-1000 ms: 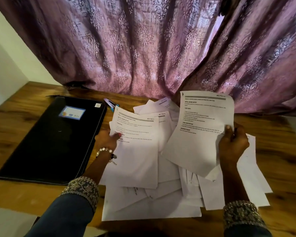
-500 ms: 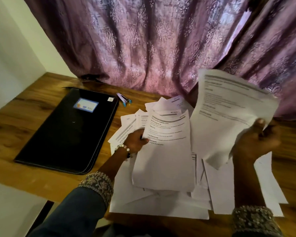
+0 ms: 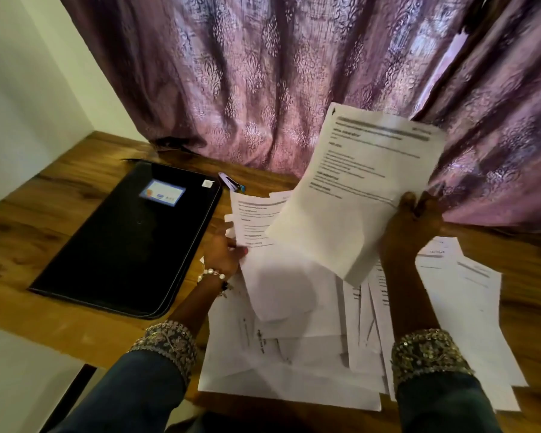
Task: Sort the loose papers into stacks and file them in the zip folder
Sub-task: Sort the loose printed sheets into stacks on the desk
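Purple patterned curtains (image 3: 263, 89) hang behind a wooden tabletop (image 3: 60, 195) on which loose papers (image 3: 294, 370) are heaped in disorder. One printed sheet (image 3: 366, 170) is held raised and tilted by the right hand (image 3: 409, 226), its lower right edge pinched between thumb and fingers, its long axis running up and away from the person. A second sheet (image 3: 256, 220) is gripped at its left edge by the left hand (image 3: 225, 248), low over the heap. The closed black zip folder (image 3: 128, 242) lies flat just left of the papers, nearer the left hand. No sorted stack is yet visible, so free tabletop beside the heap is judged to be needed next.
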